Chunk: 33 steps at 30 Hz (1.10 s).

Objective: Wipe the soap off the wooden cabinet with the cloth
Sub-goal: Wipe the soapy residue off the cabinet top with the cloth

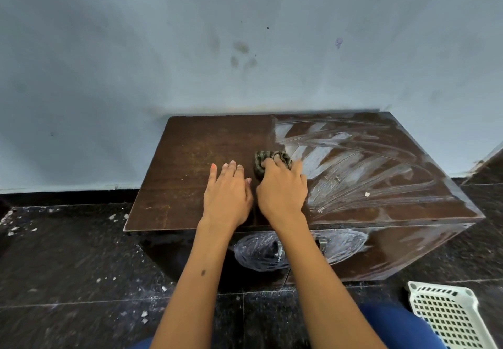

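My knee lowest, basket beside. Right hand curled round cloth mid cabinet; left hand flat, fingers straight. Soap streaks right half (front smears too, probably). Sweep rightward, overlapping passes, firm pressure.
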Tool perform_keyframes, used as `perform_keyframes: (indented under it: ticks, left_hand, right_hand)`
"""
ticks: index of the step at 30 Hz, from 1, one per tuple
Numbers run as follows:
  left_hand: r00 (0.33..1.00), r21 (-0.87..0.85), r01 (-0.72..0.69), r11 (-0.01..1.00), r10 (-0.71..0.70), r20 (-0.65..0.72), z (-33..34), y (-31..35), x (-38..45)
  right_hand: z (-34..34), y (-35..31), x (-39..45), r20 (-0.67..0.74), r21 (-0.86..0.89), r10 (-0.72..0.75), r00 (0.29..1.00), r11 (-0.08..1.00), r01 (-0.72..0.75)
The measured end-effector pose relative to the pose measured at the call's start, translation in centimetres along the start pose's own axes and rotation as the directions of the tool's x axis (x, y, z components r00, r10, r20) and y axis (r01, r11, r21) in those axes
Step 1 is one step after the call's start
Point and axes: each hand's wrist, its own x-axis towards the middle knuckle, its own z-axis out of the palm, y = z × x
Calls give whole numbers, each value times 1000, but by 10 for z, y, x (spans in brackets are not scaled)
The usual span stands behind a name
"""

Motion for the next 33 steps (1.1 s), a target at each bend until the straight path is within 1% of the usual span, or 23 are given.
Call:
perform_keyframes:
  ticks: [7,11,15,18,23,29,31,33]
  left_hand:
    - [1000,22,0,1000,0,19,0,0,0]
    - [1000,26,-7,1000,7,24,1,0,-1]
    - [999,21,0,1000,-1,40,1,0,3]
    - [999,1,0,1000,0,50,1,0,3]
    - [999,-30,-9,999,11,50,3,-2,1]
    - [999,-45,-4,999,6,53,6,-1,1]
    - [998,-34,3,999,-1,56,7,-1,2]
    - [998,-28,0,1000,1,57,7,-1,3]
  right_hand:
    - [-4,-9,36,32,11,9,999,1000,-9]
    - [-11,-3,19,48,40,6,999,999,-8]
    - [-9,2,-16,33,9,-19,999,1000,19]
    - [-10,-1,-6,38,34,5,999,999,-7]
    - [-10,-7,26,55,20,27,998,999,-28]
    - [-8,4,-10,14,-16,-9,1000,1000,9]
    - [-8,4,-19,21,-30,-8,1000,1000,9]
    - [-9,1,-9,39,-16,6,999,1000,-5]
